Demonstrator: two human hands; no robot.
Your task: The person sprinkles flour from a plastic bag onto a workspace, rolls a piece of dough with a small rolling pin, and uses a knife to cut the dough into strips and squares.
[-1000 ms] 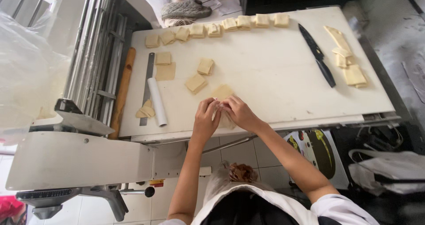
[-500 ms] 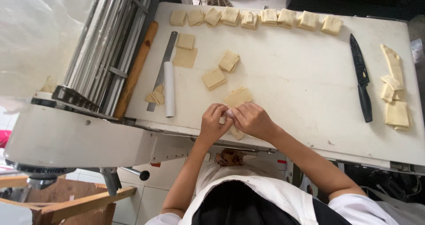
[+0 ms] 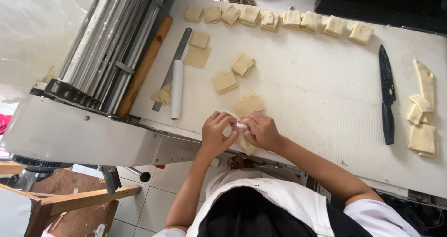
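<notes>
Soft pale dough square [image 3: 242, 127] between hands [image 3: 240, 132]

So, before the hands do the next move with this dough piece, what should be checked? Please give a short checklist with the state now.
1. Both hands on the piece: left hand and right hand pinch one dough piece together at the near table edge. Ok.
2. Piece supported: part of it hangs over the edge of the white table. Not ok.
3. Fold closed: fingers cover it. Cannot tell.
4. Knife away from the hands: it lies flat, far to the right. Ok.
5. Next dough square within reach: it lies just beyond the hands. Ok.
6. Row of folded pieces undisturbed along the far edge. Ok.
</notes>
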